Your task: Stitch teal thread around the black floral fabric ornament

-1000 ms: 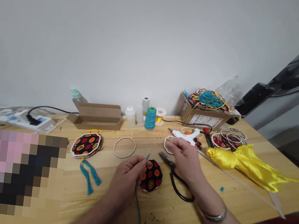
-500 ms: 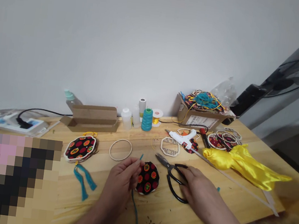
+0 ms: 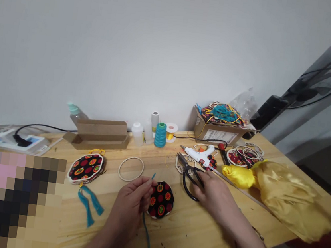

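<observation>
My left hand (image 3: 130,202) pinches a teal cord (image 3: 145,234) whose tip sticks up by the fingers and whose tail runs down toward me. Right beside it lies a round black fabric piece (image 3: 161,199) with red and orange flowers, touching my fingers. My right hand (image 3: 215,194) grips the black scissors (image 3: 189,173) by their handles, blades pointing up and away, lifted off the wooden table (image 3: 187,239).
A wooden ring (image 3: 131,169), a stack of fabric discs (image 3: 86,168) and a teal tassel (image 3: 88,203) lie to the left. A glue gun (image 3: 201,154), yellow satin cloth (image 3: 284,191), thread spools (image 3: 160,134), a cardboard box (image 3: 219,127) and a fan (image 3: 311,87) stand behind and right.
My right hand came back from the glue gun, closed on the scissors' handles and raised them, blades now pointing away. My left hand kept its pinch on the cord.
</observation>
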A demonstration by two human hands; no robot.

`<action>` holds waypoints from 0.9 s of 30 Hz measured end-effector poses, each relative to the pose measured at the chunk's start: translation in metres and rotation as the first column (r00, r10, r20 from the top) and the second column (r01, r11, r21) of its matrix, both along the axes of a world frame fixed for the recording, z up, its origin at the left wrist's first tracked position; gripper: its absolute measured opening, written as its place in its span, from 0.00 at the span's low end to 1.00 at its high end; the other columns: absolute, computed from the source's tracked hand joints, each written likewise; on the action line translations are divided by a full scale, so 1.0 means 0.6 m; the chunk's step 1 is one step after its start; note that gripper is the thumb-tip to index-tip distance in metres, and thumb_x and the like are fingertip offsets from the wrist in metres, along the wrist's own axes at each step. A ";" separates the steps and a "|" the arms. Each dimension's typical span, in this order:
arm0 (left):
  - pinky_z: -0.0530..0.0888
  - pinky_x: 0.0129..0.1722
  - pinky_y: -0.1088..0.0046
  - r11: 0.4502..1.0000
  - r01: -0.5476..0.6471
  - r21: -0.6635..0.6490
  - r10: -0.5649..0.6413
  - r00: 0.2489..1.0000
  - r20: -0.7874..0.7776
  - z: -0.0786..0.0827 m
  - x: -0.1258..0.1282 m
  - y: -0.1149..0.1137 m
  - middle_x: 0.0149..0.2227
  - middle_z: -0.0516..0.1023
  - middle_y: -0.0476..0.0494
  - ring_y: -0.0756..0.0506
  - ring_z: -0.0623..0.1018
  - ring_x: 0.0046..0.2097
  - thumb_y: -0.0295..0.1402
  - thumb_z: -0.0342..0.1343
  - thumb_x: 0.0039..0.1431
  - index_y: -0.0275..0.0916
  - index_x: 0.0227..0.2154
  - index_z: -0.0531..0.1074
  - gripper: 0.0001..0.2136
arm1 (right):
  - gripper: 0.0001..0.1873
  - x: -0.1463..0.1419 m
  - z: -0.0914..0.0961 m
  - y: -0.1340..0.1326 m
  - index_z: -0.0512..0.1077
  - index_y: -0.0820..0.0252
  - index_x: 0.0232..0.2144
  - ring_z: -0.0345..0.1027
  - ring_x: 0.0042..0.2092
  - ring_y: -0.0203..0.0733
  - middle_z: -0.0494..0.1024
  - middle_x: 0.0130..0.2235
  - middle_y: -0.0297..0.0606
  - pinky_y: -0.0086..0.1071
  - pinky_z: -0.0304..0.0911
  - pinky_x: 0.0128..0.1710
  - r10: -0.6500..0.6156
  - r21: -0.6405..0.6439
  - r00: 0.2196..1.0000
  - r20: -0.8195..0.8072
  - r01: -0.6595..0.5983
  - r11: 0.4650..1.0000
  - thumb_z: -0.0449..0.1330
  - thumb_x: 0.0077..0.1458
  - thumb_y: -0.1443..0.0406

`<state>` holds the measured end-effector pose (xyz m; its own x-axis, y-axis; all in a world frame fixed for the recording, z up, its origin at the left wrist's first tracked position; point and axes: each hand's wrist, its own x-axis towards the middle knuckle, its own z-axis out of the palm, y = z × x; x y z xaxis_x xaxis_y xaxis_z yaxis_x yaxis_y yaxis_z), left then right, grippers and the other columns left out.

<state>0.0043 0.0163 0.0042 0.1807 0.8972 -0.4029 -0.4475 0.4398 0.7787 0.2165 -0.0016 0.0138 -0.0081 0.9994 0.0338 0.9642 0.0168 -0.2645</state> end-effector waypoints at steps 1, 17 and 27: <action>0.48 0.16 0.83 1.000 -0.005 -0.001 0.005 1.000 0.001 0.000 0.000 0.000 0.14 0.60 0.56 0.59 0.54 0.17 0.33 0.62 0.42 0.32 0.23 0.72 0.08 | 0.11 -0.001 -0.003 0.010 0.69 0.64 0.35 0.65 0.36 0.44 0.71 0.35 0.45 0.32 0.58 0.36 -0.017 0.003 0.999 0.039 0.017 1.000 0.51 0.50 0.66; 0.51 0.17 0.81 0.992 0.061 0.114 -0.048 0.992 -0.116 0.006 0.002 -0.003 0.15 0.57 0.56 0.57 0.55 0.18 0.36 0.59 0.47 0.34 0.23 0.72 0.08 | 0.11 -0.113 0.012 0.055 0.75 0.60 0.32 0.67 0.31 0.37 0.77 0.29 0.35 0.29 0.60 0.30 0.005 -0.147 0.525 -0.851 -0.247 0.958 0.58 0.47 0.61; 0.54 0.18 0.79 0.971 0.175 0.165 -0.125 0.953 -0.275 0.001 0.003 -0.006 0.17 0.61 0.54 0.54 0.58 0.20 0.39 0.56 0.49 0.36 0.24 0.72 0.10 | 0.03 -0.129 -0.001 0.057 0.74 0.62 0.22 0.64 0.27 0.33 0.73 0.23 0.31 0.25 0.59 0.28 0.022 -0.028 0.475 -0.880 -0.097 0.995 0.59 0.43 0.70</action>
<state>0.0059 0.0126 0.0050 0.2301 0.9310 -0.2835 -0.1576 0.3231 0.9331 0.1389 0.0328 0.0130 -0.0716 0.9974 -0.0047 0.2252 0.0115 -0.9743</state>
